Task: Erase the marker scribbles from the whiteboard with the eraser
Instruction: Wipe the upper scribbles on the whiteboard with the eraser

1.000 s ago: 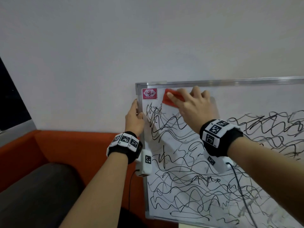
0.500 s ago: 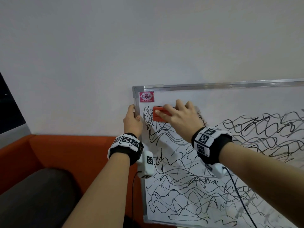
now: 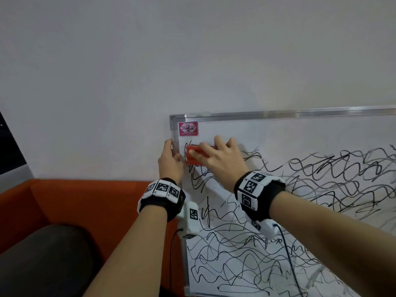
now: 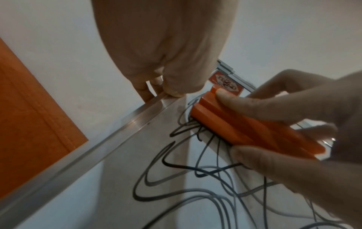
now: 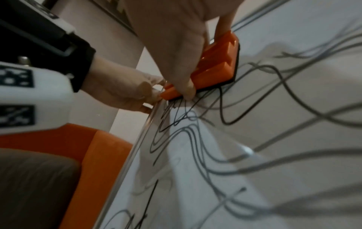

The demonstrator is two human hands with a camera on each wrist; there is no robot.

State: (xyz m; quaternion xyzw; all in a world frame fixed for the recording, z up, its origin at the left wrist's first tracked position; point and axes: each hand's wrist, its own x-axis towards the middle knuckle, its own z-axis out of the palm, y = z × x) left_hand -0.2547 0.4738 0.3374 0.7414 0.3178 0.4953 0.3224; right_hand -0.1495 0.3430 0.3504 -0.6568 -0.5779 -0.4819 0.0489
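Observation:
A whiteboard [image 3: 300, 133] in a metal frame leans against the wall, covered with black marker scribbles [image 3: 246, 243]. My right hand [image 3: 216, 159] grips an orange eraser [image 3: 194, 157] and presses it flat on the board near the top left corner, just below a red sticker [image 3: 188, 129]. The eraser [image 4: 245, 128] lies between thumb and fingers, its dark felt [image 5: 236, 62] against the board. My left hand [image 3: 170, 160] pinches the board's left frame edge [image 4: 117, 124], thumb on the front, fingers behind.
An orange sofa [image 3: 85, 202] with a dark grey cushion [image 3: 42, 260] sits left of the board. A plain white wall [image 3: 192, 61] rises behind. A strip along the board's top is wiped clean [image 3: 300, 133]. Cables hang from both wrist cameras.
My right hand has slid the eraser down and to the left, from beside the red sticker onto the scribbles near the left frame. The left hand has kept its hold on the frame.

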